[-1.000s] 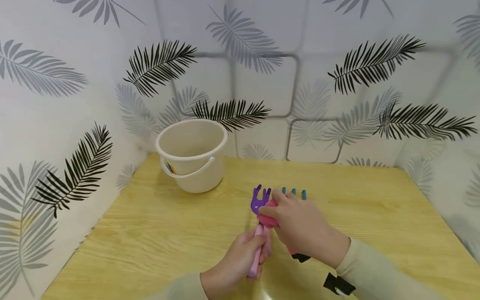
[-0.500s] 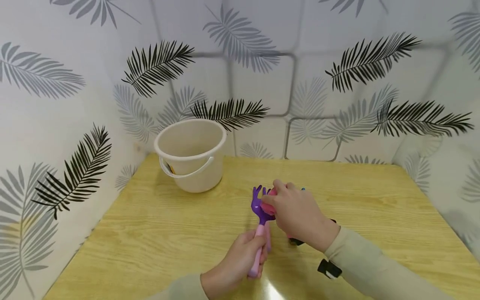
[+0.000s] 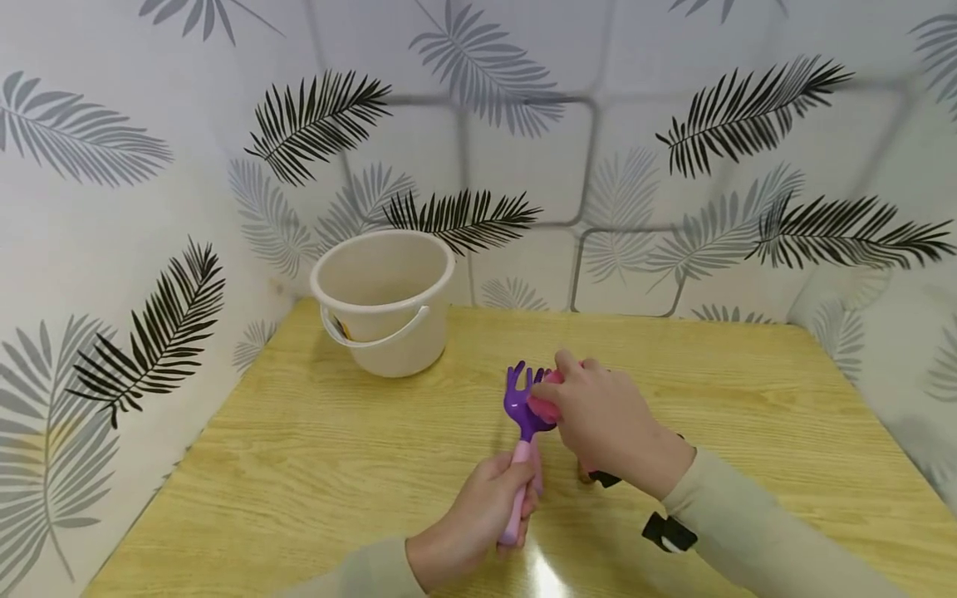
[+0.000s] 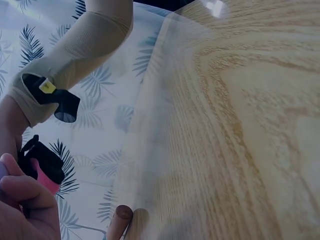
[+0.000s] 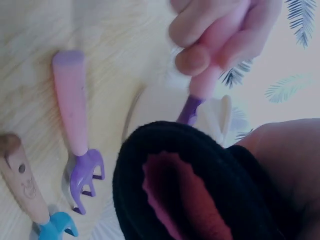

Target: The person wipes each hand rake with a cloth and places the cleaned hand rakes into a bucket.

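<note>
A cream bucket [image 3: 407,355] stands upright near the far left corner of the wood-grain table [image 3: 321,465], its handle [image 3: 380,342] lowered across the front. Behind, wall covering [image 3: 523,166] bears black and grey fronds [image 3: 317,124].

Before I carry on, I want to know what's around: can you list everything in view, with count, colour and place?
Bucket: 1, cream, on the table's far left
Held fork: 1, purple tines and pink handle, in the left hand
Second fork: 1, purple tines and pink handle, lying on the table
Blue fork: 1, blue tines and wooden handle, on the table beside the second fork
Soft item: 1, pink and black, in the right hand; exact kind unclear
Table: 1, yellowish wood-grain, under the bucket
Wallpaper: pale with grey and black leaves, behind the table
Wrist device: 1, black, at the right sleeve
Sleeves: 2, pale beige, on both arms
Left hand: 1, bare, on the held fork
Right hand: 1, bare, gripping the soft item
</note>
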Motion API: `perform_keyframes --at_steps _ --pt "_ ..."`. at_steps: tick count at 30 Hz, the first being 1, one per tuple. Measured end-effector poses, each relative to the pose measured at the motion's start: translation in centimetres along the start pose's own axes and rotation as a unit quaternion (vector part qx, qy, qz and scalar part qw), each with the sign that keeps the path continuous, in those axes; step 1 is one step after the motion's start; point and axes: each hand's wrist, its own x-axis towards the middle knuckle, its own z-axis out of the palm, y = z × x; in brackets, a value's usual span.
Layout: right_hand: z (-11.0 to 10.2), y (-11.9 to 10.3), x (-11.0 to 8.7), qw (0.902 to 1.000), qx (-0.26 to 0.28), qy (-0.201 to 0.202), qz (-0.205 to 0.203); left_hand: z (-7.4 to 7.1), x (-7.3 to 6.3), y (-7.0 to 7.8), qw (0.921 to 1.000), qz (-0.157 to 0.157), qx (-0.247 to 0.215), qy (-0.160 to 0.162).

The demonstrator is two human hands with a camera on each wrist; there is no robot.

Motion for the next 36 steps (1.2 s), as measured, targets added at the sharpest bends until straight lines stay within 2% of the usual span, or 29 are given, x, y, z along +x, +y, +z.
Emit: perform_keyframes --at_steps 6,11,14,23,28,31,36 --pt "-0.8 -0.5 -0.5 0.9996 0.000 -0.025 -0.016 0.0 0.1 0.0 1.0000 -0.001 0.004 0.001" --pt "-0.6 -0.9 -0.2 0.9995 0.008 -0.013 -0.029 0.0 0.1 -0.1 0.9998 0.005 0.003 -0.017" --pt "-0.3 -1.2 0.2 0.9995 0.009 0.001 -0.031 0.2 0.0 -0.3 0.9998 0.014 0.006 -0.015" --pt "0.1 -2.0 1.4 0.9998 0.020 0.003 -0.004 0.4 -0.2 -0.5 0.9993 0.014 0.032 0.013" --pt "0.6 -2.1 2.2 0.9993 0.004 0.035 0.012 0.7 -0.4 -0.5 0.9987 0.021 0.047 0.001" --pt "0.8 -2.0 2.4 0.9989 -0.007 0.043 0.015 0.8 -0.3 -0.4 0.9986 0.014 0.052 -0.005" --pt "0.5 -1.7 1.8 0.9996 0.016 0.001 0.021 0.8 -0.2 -0.4 0.9991 0.004 0.042 -0.002"
